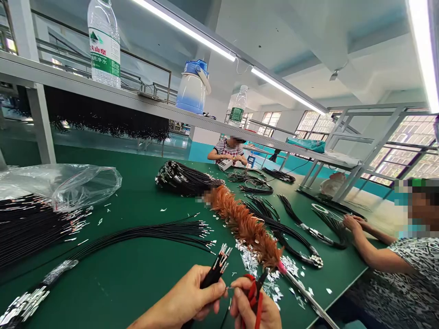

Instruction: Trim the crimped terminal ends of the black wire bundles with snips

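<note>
A small bunch of black wires (215, 270) with metal terminals on the ends is held in the left hand (187, 299), grip closed around it, down at about 6 o'clock in the view. The terminals are fanned upward toward 1 o'clock. Red-handled cutters (254, 294) are clamped in the right hand (252, 307), grip closed on the handles, just beside the left hand, and the tips are brought up against a single wire end between the two hands.

Just past the hands, at 12 o'clock, a long bundle of black wires (151, 233) is laid across the green counter (137, 274). An orange feather duster (245, 226) is lying at 1 o'clock, with silvery scrap bits (250, 260) scattered under it (lots of them). A clear plastic bag (65, 183) over more wires is seen at 10 o'clock. A water bottle (104, 41) is stood on the shelf above at 11 o'clock. A co-worker's arm (366, 237) is rested on the counter at 3 o'clock.
</note>
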The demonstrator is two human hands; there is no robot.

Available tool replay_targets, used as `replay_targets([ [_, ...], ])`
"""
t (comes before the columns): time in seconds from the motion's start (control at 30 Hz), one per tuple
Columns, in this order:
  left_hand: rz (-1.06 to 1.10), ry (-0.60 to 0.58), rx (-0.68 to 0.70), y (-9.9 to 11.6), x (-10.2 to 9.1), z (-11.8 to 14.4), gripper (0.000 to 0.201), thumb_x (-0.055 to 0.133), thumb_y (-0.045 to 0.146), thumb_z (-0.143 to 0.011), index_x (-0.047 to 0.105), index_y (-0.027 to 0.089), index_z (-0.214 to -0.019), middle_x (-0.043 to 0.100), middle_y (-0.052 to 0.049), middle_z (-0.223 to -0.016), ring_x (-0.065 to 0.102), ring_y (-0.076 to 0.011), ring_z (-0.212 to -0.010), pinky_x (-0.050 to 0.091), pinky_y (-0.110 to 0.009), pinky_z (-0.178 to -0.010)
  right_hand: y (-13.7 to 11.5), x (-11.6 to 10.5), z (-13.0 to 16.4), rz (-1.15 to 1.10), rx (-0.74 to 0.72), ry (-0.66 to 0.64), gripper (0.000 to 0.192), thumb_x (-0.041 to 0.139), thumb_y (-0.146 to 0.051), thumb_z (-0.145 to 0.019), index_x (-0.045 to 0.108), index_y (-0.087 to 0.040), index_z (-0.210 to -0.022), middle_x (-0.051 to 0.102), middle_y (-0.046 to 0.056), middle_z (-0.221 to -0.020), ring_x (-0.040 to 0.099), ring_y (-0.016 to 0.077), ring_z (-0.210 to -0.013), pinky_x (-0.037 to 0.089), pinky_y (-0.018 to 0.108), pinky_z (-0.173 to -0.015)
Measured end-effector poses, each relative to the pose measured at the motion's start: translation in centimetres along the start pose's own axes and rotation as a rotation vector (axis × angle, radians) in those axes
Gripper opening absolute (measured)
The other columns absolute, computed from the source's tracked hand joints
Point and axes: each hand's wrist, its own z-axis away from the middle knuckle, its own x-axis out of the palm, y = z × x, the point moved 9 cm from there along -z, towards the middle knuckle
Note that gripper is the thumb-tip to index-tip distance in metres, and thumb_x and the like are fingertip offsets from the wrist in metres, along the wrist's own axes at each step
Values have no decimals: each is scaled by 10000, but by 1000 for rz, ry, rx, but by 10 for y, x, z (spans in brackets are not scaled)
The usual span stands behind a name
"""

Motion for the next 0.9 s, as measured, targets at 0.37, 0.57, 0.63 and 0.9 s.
replay_targets([
  [0.37, -169, 225, 159, -3, -16, -7, 215, 610, 343, -699, 536, 145, -735, 454, 57, -561, 380, -70, -443, 335, -186, -406, 19, 11, 2, -287, 241, -38, 467, 708, -547, -604, 642, -114, -764, 567, -6, -360, 449, 57, -230, 301, 128, -272],
  [0.57, -352, 345, 153, -1, -22, 0, 192, 558, 341, -752, 559, 149, -762, 511, 39, -614, 391, -64, -441, 298, -179, -421, 17, 15, 8, -321, 246, 70, 506, 768, -539, -513, 620, -121, -756, 557, -28, -339, 441, 54, -221, 315, 125, -266],
  [0.63, -375, 341, 143, 0, -20, 2, 198, 547, 344, -768, 562, 148, -749, 503, 44, -590, 385, -63, -434, 294, -182, -430, 17, 15, 8, -310, 242, 104, 508, 776, -540, -494, 605, -126, -735, 549, -38, -335, 439, 51, -216, 308, 120, -262],
  [0.9, -321, 265, 166, 1, -13, 0, 253, 526, 389, -791, 533, 148, -716, 464, 54, -548, 368, -55, -395, 265, -176, -389, 15, 14, 7, -281, 217, 163, 516, 770, -561, -478, 582, -145, -718, 540, -45, -327, 438, 59, -216, 308, 131, -261],
])
